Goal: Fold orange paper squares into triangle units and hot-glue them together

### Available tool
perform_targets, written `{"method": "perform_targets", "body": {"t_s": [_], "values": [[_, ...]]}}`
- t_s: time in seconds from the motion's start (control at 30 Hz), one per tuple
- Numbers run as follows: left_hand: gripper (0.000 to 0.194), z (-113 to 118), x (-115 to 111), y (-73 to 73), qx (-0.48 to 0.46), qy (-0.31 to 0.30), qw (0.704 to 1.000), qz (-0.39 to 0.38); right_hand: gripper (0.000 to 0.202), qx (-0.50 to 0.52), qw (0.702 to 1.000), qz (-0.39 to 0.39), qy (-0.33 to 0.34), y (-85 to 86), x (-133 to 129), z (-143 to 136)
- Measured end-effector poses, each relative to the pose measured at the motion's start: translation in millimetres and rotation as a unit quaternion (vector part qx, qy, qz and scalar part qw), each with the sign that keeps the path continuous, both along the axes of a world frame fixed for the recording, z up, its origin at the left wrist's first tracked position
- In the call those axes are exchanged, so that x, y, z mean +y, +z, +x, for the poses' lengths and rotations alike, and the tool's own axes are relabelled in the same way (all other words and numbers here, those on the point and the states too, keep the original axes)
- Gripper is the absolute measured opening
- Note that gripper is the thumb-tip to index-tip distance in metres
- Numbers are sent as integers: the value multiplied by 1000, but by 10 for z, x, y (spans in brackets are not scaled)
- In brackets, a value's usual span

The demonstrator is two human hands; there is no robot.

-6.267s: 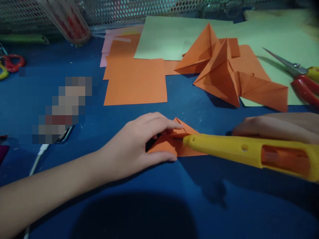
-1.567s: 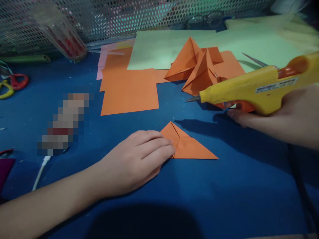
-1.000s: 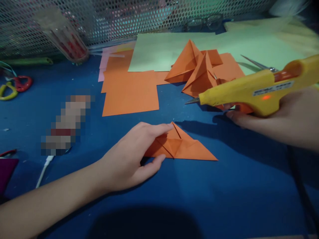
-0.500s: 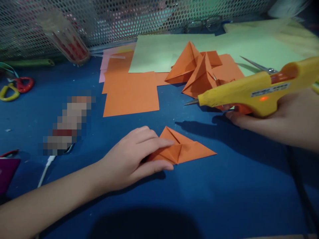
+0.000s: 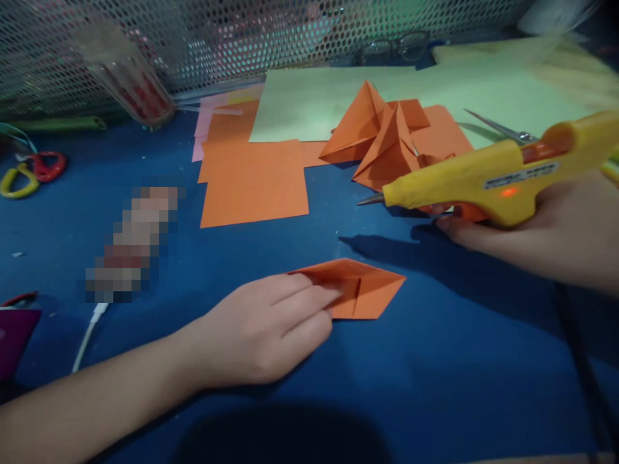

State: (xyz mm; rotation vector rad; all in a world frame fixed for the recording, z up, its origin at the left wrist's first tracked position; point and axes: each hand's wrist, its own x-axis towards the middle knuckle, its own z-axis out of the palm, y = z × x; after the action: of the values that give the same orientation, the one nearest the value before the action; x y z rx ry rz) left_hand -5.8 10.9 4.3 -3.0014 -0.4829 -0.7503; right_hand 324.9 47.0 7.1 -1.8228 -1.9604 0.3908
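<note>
Folded orange paper (image 5: 370, 293), low on blue tabletop (image 5: 459, 380), nr mid-view, w/ L end hidden under L hand (image 5: 271, 328). Long axis approx. L–R, much like L hand's own line; pointed end free, off to R, away from fingers. One dark crease (image 5: 357, 296) just R of fingertips (image 5: 333, 295), nr upright in view. Nearer of the two: L hand, in contact, fingers drawn together, narrow. Pinching vs. just pressing: can't tell, w/ thumb out of sight.

R hand (image 5: 561, 232): wrapped round yellow glue gun (image 5: 449, 174), up & to R, well apart from paper. Key relation, prob.: nozzle (image 5: 371, 200) vs. crease. Hangs on far side of paper, roughly straight beyond its middle, raised off tabletop judging by shadow (image 5: 401, 248). Points L & slightly down, so past paper, not at it. No contact; from nozzle to crease = down & to near side.

Past gun: folded orange pieces (image 5: 358, 129). Farther L: loose orange sheets (image 5: 256, 187), both apart from paper.
</note>
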Motion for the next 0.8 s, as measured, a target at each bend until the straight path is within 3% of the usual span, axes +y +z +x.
{"method": "perform_targets", "body": {"t_s": [0.13,0.43,0.8], "values": [[29,10,2,4,21,-5,999,-31,43,-5,1000,5,2,13,-14,4],[38,12,-76,178,87,8,992,-93,44,-16,1000,15,9,11,-8,-2],[32,-17,-206,138,94,-13,995,39,40,-9,1000,11,5,14,11,-12]]}}
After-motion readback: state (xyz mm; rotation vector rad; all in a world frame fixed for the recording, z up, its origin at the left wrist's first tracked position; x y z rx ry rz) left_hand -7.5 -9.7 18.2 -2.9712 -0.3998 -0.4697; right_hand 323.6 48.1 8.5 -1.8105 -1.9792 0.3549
